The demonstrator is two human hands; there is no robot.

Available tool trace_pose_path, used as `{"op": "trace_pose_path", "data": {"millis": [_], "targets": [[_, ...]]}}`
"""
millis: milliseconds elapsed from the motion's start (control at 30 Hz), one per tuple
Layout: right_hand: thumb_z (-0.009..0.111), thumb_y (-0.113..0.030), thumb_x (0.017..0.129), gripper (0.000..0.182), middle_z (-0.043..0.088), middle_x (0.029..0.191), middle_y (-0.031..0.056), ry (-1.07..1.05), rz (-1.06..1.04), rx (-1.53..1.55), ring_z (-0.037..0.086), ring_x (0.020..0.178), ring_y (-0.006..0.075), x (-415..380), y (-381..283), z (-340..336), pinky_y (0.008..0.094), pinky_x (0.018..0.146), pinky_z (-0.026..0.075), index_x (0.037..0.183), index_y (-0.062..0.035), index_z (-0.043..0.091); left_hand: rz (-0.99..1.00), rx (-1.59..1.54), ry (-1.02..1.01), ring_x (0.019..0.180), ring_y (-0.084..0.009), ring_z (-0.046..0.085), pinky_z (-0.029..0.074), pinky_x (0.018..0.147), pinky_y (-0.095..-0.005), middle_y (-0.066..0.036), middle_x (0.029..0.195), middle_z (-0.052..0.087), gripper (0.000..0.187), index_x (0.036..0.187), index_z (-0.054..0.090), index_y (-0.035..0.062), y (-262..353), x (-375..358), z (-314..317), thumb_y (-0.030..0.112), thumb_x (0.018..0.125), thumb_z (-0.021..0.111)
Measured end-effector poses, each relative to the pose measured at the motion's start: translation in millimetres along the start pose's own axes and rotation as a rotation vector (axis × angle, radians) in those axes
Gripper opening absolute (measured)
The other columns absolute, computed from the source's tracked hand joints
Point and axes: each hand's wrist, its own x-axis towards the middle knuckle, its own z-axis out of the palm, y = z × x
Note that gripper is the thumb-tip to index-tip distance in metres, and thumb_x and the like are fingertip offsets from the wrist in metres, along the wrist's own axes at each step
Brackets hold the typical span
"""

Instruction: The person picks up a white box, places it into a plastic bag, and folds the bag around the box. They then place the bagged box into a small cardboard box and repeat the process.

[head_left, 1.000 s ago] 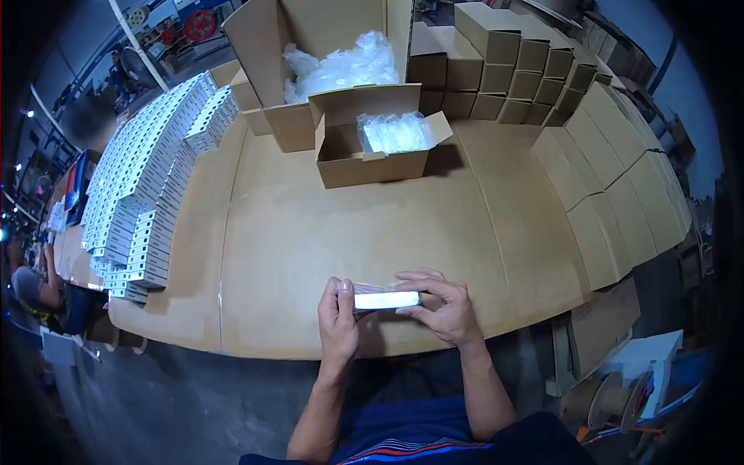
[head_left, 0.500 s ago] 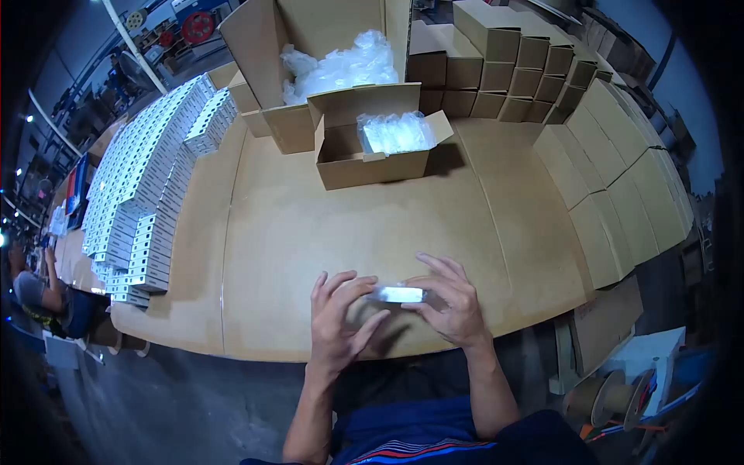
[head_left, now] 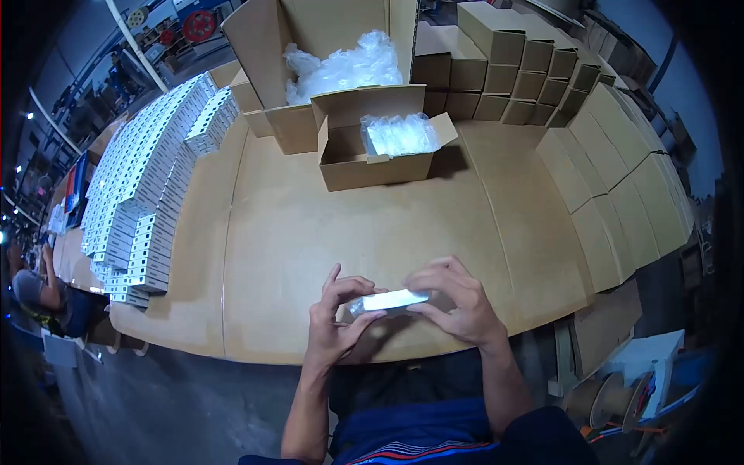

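Note:
A small white box (head_left: pixel 395 300) with clear plastic wrap around its left end is held above the front part of the cardboard-covered table (head_left: pixel 356 232). My left hand (head_left: pixel 333 314) pinches the wrapped left end between thumb and fingers, index finger raised. At the right end, my right hand (head_left: pixel 463 304) has its thumb below and bent fingers above, closed on the box. Farther back stands an open carton (head_left: pixel 376 173) with plastic-wrapped white items (head_left: pixel 401 136) inside, at its right side.
Stacked white boxes (head_left: pixel 147 167) line the left side. Behind the carton, a larger open box (head_left: pixel 298 130) holds clear plastic bags (head_left: pixel 349 66). Brown cartons (head_left: pixel 504 48) are stacked at the back right, flattened cardboard boxes (head_left: pixel 612 178) at the right. Another person (head_left: pixel 43 287) sits far left.
The white box has tilted, its left end lower, and its wrapped end shows more. My left thumb has closed onto it. My right hand has shifted slightly right, its fingers more bent.

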Motion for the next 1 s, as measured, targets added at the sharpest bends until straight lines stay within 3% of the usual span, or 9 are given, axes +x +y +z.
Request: {"op": "trace_pose_path", "data": {"millis": [200,333,400,467,500,667,933,967,1000], "targets": [[0.076,-0.008,0.083,0.020,0.061,0.094,0.0080,-0.322,-0.225,-0.288,0.064,0.088,0.0274,28.8,-5.7,-17.2,0.0404,0.077,0.054,0.100,-0.0060,0.064,0.093,0.079,-0.090,0.103,-0.0225,0.073,0.020,0.124,-0.0599,-0.006,0.098,0.075,0.044,0.109,0.059,0.0087,-5.5,20.7,-16.7,0.011,0.077,0.089],[0.074,-0.011,0.087,0.020,0.061,0.092,0.0090,-0.381,-0.259,-0.342,0.065,0.081,0.0290,48.0,0.0,-18.5,0.0412,0.070,0.054,0.103,-0.0075,0.063,0.090,0.062,-0.078,0.098,-0.0220,0.074,0.022,0.123,-0.0611,-0.005,0.097,0.075,0.049,0.111,0.058,0.0091,-7.1,37.4,-27.0,0.014,0.075,0.091],[0.074,-0.011,0.088,0.020,0.061,0.093,0.0096,-0.362,-0.249,-0.295,0.066,0.079,0.0298,61.5,5.3,-21.4,0.0413,0.067,0.054,0.104,-0.0080,0.063,0.038,0.102,-0.043,0.108,-0.0280,0.071,0.034,0.119,-0.0545,-0.013,0.113,0.071,0.054,0.124,0.056,0.0048,-7.6,46.7,-35.3,0.015,0.080,0.087],[0.077,-0.009,0.085,0.019,0.063,0.089,0.0107,-0.194,-0.214,-0.303,0.067,0.073,0.0287,81.4,6.7,-26.3,0.0399,0.064,0.054,0.100,-0.0050,0.065,-0.074,0.076,0.048,0.117,-0.0316,0.067,0.039,0.117,-0.0494,-0.018,0.122,0.067,0.057,0.131,0.054,0.0006,-0.2,63.2,-37.6,0.018,0.085,0.083],[0.079,-0.008,0.084,0.019,0.064,0.087,0.0108,-0.086,-0.190,-0.296,0.067,0.072,0.0277,92.6,9.0,-29.0,0.0389,0.063,0.054,0.098,-0.0041,0.065,-0.001,0.185,-0.001,0.126,-0.0367,0.060,0.046,0.110,-0.0446,-0.021,0.132,0.061,0.058,0.138,0.050,-0.0013,-5.3,73.3,-43.6,0.020,0.091,0.076],[0.081,-0.001,0.081,0.019,0.063,0.081,0.0083,0.453,-0.026,-0.280,0.056,0.059,0.0172,150.5,23.1,-20.3,0.0307,0.056,0.048,0.091,0.0002,0.065,0.211,0.671,-0.125,0.128,-0.0381,0.054,0.046,0.110,-0.0425,-0.021,0.137,0.055,0.059,0.141,0.047,-0.0030,-17.2,125.2,-38.4,0.018,0.092,0.073],[0.077,-0.001,0.083,0.018,0.064,0.085,0.0145,0.444,0.000,-0.422,0.064,0.067,0.0284,201.5,56.0,17.8,0.0383,0.060,0.051,0.095,0.0000,0.064,0.273,0.938,-0.257,0.127,-0.0377,0.048,0.034,0.116,-0.0507,-0.021,0.133,0.053,0.069,0.144,0.043,-0.0046,-63.9,178.9,-14.3,0.021,0.087,0.074],[0.077,-0.002,0.083,0.018,0.064,0.086,0.0165,0.423,0.005,-0.415,0.065,0.072,0.0337,203.9,58.7,19.3,0.0422,0.063,0.051,0.095,0.0001,0.064,0.283,0.918,-0.250,0.127,-0.0383,0.048,0.034,0.116,-0.0518,-0.021,0.133,0.053,0.069,0.143,0.043,-0.0037,-66.7,178.2,-14.6,0.020,0.087,0.074],[0.078,-0.002,0.082,0.019,0.065,0.084,0.0150,0.428,-0.006,-0.442,0.063,0.068,0.0289,206.4,65.0,21.3,0.0393,0.061,0.051,0.095,0.0000,0.064,0.293,0.899,-0.244,0.127,-0.0390,0.048,0.034,0.116,-0.0528,-0.021,0.134,0.052,0.068,0.143,0.044,-0.0028,-67.2,178.2,-15.5,0.020,0.087,0.075]]}}
